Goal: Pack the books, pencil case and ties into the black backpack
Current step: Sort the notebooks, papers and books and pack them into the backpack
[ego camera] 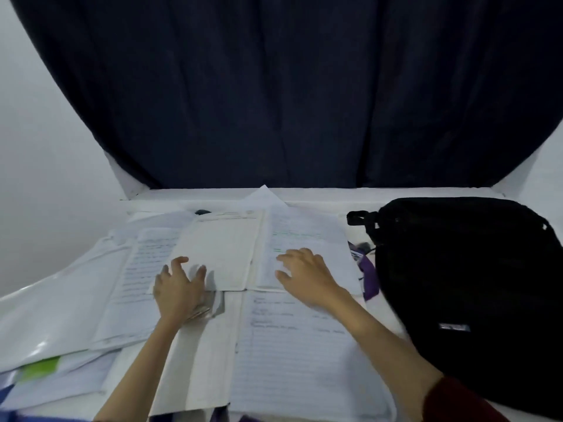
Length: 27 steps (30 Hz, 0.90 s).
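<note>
Forearms reach in from the near edge over open books [292, 339] spread across the surface. Nothing looks packed yet: backpack [469, 287] lies at right, its opening not visible; a purple tie [367, 271] pokes out between books and bag; pencil case can't be made out. All packing left. Left hand [179, 287] rests palm down on a small white book [219, 254], fingers spread, released. Right hand [304, 275] hovers or rests on the far pages, fingers loosely bent, grasping nothing.

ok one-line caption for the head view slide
Both hands rest on open notebooks beside a black backpack.
</note>
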{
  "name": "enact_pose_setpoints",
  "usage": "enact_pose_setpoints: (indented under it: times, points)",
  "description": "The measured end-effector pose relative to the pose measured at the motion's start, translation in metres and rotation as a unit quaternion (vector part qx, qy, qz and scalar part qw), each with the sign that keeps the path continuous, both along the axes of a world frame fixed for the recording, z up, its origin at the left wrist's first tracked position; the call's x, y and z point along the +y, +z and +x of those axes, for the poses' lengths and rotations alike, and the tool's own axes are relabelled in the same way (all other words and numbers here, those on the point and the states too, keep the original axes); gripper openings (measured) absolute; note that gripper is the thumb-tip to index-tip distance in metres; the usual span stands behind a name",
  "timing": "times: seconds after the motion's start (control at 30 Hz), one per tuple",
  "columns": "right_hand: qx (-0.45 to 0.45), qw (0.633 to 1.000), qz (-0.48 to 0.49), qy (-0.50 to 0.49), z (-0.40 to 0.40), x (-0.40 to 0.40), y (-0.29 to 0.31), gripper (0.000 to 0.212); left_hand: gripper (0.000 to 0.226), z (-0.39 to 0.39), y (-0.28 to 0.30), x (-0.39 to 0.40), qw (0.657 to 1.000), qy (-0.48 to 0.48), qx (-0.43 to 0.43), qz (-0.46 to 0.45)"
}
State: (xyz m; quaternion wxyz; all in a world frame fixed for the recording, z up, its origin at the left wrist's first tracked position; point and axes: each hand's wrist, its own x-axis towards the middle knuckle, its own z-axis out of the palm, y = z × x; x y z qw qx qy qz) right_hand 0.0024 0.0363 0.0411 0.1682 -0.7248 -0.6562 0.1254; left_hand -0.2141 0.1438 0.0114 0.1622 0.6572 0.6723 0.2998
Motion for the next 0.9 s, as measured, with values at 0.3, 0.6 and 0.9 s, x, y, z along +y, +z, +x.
enact_pose_setpoints:
  times: [0.3,0.6,0.9]
  points:
    - [0.037,0.995,-0.036,-0.082,-0.017,0.034,-0.062,0.054,0.069,-0.026,-0.004,0.061,0.990,0.007,0.060,-0.126]
    - [0.110,0.981,0.041,-0.151,0.008,0.039,-0.059,0.047,0.075,-0.053,0.012,0.091,0.978,-0.020,-0.125,-0.164]
    - [0.455,0.868,0.081,-0.182,0.036,0.029,0.000,0.037,0.047,0.001,0.113,0.058,0.902,-0.322,-0.269,-0.103]
